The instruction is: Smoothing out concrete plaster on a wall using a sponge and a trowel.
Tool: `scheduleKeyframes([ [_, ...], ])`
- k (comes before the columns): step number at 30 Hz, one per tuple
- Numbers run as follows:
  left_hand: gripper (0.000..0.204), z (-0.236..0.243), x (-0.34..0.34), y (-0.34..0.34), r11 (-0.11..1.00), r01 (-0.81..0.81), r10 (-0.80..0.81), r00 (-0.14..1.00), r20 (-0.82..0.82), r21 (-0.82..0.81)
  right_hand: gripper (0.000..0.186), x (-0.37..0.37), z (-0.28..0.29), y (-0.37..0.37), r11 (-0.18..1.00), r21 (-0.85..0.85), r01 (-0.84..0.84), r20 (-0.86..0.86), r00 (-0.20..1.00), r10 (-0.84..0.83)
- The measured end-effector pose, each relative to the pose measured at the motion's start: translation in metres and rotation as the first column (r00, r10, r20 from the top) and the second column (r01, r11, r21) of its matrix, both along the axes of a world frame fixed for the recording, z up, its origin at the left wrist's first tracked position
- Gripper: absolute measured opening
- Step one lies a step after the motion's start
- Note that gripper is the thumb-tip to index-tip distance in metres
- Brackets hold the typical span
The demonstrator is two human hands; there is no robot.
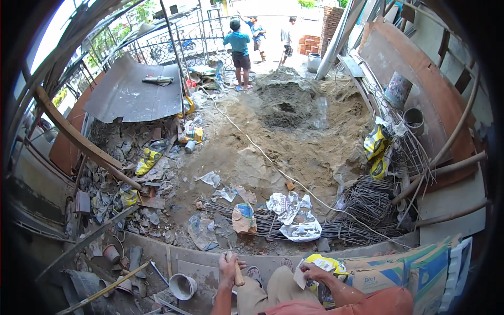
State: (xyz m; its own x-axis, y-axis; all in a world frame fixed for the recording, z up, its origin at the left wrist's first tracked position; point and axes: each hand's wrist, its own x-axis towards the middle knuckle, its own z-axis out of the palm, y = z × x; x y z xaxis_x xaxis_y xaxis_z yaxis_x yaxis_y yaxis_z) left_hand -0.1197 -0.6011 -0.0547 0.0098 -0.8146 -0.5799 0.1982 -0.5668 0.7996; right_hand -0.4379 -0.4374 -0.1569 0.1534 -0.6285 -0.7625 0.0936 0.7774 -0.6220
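Observation:
My left hand (227, 268) is closed around a tool with a pale wooden handle (239, 278), held upright at the bottom centre; what its upper end is, I cannot clearly tell. My right hand (313, 274) grips a flat, pale rectangular piece (300, 276) in its fingertips, above my right thigh. Both my knees and sandaled feet show between them. A yellow-and-white sack (326, 262) lies just behind my right hand, beside stacked blue-and-brown cartons (404, 273). A small white bucket (182, 286) stands left of my left hand.
Sand (294, 157) and a dark mortar heap (283, 105) cover the middle ground, crossed by a pale cable. Rubble (131, 194) lies left; bent rebar (367, 199) and propped boards (436, 131) are right. Three people (238, 52) stand at the back near a railing and bricks (310, 44).

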Motion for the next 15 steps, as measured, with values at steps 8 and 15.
scheduleKeyframes([
  [8,0.019,0.088,-0.010,-0.001,0.971,0.204,-0.201,0.979,0.041,-0.125,0.080,-0.007,0.158,0.020,0.896,-0.222,-0.385,-0.007,0.919,0.393],
  [15,0.018,0.103,-0.032,0.005,0.952,0.258,-0.276,0.956,-0.098,-0.165,0.060,-0.052,0.203,0.049,0.915,-0.179,-0.362,-0.278,0.910,0.306],
])
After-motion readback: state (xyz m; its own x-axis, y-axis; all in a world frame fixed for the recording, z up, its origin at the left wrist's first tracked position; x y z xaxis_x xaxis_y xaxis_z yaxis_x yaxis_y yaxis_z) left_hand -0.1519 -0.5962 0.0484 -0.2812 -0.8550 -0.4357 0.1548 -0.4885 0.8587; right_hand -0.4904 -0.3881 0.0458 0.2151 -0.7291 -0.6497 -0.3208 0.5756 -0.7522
